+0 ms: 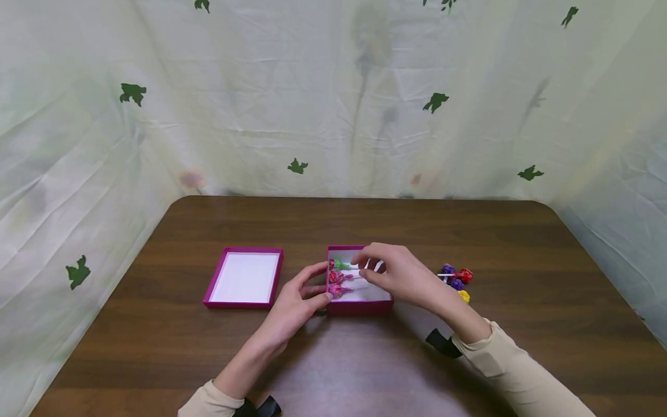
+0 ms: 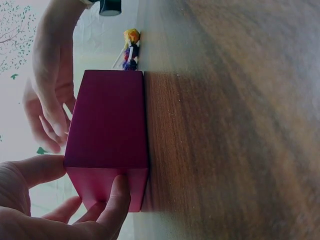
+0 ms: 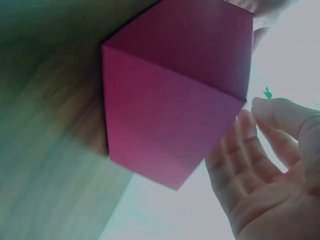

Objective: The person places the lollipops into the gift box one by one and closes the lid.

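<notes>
A magenta box (image 1: 359, 308) with a white inside stands in the middle of the table. Along its left inside lie a green lollipop (image 1: 339, 264), a red-pink lollipop (image 1: 340, 277) and a pink lollipop (image 1: 337, 290), sticks pointing right. My left hand (image 1: 297, 301) holds the box at its left end, thumb by the near corner and fingers against the side. Over the box hovers my right hand (image 1: 393, 272), fingers bent loosely, its fingertips close to the green lollipop's stick. In the left wrist view the right hand (image 2: 52, 100) shows no lollipop between its fingers.
Left of the box lies the magenta lid (image 1: 247, 278), white inside up. To the right, beyond my right forearm, is a small pile of lollipops: a red one (image 1: 464, 275), purple ones (image 1: 456, 284) and a yellow one (image 1: 464, 296). A leaf-patterned cloth (image 1: 339, 104) hangs behind the table.
</notes>
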{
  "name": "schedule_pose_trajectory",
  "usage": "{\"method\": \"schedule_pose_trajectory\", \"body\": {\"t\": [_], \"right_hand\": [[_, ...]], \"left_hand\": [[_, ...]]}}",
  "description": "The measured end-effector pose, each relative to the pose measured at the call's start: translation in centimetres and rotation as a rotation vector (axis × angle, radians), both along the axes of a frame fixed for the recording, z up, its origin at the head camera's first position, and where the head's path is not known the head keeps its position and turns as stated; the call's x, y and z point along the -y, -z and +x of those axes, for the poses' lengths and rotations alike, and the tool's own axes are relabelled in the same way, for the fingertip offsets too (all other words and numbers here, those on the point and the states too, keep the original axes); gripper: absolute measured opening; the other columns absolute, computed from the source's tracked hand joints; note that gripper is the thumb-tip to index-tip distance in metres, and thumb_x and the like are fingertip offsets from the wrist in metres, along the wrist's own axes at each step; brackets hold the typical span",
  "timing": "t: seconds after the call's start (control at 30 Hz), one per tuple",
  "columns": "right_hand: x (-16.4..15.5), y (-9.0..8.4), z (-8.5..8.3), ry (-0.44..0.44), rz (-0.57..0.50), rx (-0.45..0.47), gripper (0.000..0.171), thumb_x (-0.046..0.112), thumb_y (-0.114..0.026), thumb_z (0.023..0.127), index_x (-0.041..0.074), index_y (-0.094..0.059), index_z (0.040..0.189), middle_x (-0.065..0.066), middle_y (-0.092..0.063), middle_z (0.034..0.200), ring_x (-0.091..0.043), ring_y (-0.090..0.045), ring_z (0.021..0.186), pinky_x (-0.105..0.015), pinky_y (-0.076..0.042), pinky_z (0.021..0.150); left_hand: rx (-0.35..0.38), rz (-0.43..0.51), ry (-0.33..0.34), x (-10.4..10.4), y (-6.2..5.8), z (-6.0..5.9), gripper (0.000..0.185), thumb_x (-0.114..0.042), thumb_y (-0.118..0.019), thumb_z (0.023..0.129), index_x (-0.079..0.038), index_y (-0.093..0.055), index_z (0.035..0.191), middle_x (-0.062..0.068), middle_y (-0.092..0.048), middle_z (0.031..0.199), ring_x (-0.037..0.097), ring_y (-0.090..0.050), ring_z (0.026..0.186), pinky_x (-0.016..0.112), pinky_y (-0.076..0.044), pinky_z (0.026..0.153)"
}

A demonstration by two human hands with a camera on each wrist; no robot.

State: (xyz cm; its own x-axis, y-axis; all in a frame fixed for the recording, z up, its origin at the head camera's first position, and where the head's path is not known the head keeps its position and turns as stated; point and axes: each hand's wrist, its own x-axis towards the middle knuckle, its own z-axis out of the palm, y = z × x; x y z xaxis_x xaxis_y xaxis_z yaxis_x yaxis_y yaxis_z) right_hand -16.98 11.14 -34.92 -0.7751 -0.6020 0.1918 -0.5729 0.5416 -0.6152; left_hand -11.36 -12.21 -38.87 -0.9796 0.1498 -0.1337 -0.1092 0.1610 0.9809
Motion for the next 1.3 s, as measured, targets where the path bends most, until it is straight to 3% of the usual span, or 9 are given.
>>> {"method": "schedule_pose_trajectory", "body": {"t": [0.27,0.47,0.63,0.9,1.3], "right_hand": [[-2.9,-0.8,1.4,0.020,-0.045,-0.009,0.027,0.009,-0.074,0.088,0.021,-0.068,0.111,0.011,-0.065,0.102,-0.006,-0.063,0.086,-0.029,-0.055,0.077],[-5.3,-1.1,1.9,0.086,-0.022,-0.024,0.026,0.011,-0.075,0.087,0.021,-0.068,0.111,0.006,-0.067,0.103,-0.007,-0.063,0.086,-0.032,-0.055,0.077],[-7.1,-1.3,2.3,0.152,0.004,-0.040,0.023,0.013,-0.073,0.089,0.023,-0.067,0.109,0.013,-0.067,0.102,-0.005,-0.064,0.083,-0.028,-0.054,0.071],[-9.9,-1.6,2.7,0.230,0.046,-0.066,0.020,0.015,-0.073,0.090,0.023,-0.068,0.108,0.011,-0.068,0.097,-0.007,-0.063,0.083,-0.029,-0.054,0.071],[-13.3,0.2,4.2,0.258,0.100,0.015,0.025,0.005,-0.075,0.085,0.019,-0.071,0.105,0.006,-0.069,0.102,-0.013,-0.064,0.086,-0.032,-0.054,0.072]], "left_hand": [[0.002,-0.019,-0.010,0.0,-0.1,0.0,0.056,-0.010,-0.068,0.089,-0.019,-0.051,0.143,0.007,-0.046,0.145,0.028,-0.057,0.117,0.044,-0.051,0.090],[-0.002,-0.012,-0.008,0.0,0.0,0.0,0.056,-0.009,-0.068,0.089,-0.019,-0.052,0.142,0.007,-0.047,0.143,0.028,-0.058,0.117,0.042,-0.052,0.089],[-0.006,-0.009,-0.007,0.0,0.1,-0.1,0.056,-0.008,-0.068,0.089,-0.019,-0.052,0.142,0.007,-0.047,0.142,0.029,-0.057,0.117,0.042,-0.052,0.089],[-0.005,-0.003,0.000,0.0,0.1,0.0,0.057,-0.008,-0.068,0.089,-0.018,-0.051,0.143,0.004,-0.045,0.146,0.029,-0.057,0.117,0.041,-0.052,0.089],[-0.004,-0.009,-0.004,-0.1,0.1,0.0,0.057,-0.008,-0.068,0.089,-0.018,-0.051,0.143,0.006,-0.046,0.144,0.029,-0.057,0.117,0.041,-0.052,0.089]]}}
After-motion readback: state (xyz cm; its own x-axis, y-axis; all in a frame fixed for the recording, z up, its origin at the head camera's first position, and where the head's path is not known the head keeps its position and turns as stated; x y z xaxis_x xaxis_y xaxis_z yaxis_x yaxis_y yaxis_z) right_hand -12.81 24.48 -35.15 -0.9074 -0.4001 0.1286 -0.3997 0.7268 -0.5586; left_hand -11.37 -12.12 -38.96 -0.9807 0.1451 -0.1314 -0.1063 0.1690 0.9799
